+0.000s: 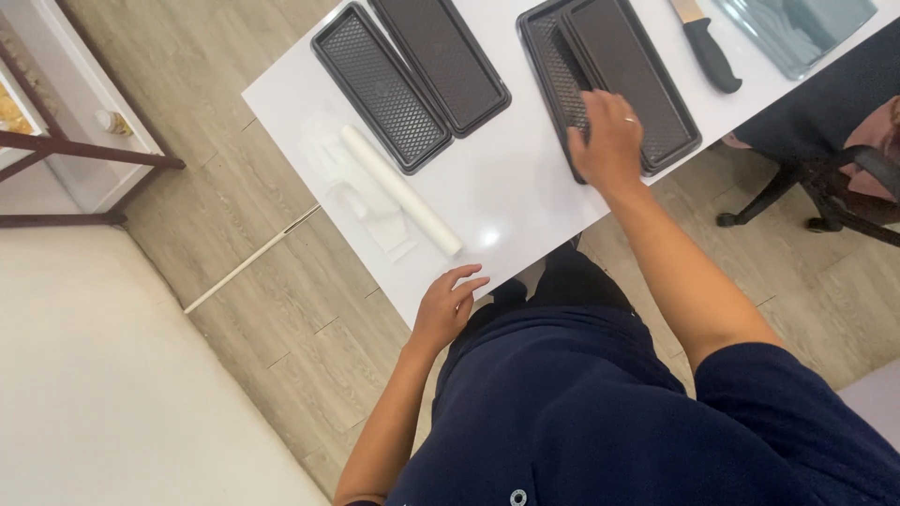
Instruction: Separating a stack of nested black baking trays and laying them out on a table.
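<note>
White table [525, 178], black trays [647, 84], right hand [609, 145]

The floor [253, 197] is pale wood-look planking laid on the diagonal, meeting a smooth cream surface [103, 375] at lower left. A glossy white table [506, 187] crosses the upper middle and carries a small bright glint of overhead light near its front edge. A white shelf unit with dark wooden rails [66, 141] stands at upper left, and a black office chair base [825, 187] sits at right.
</note>
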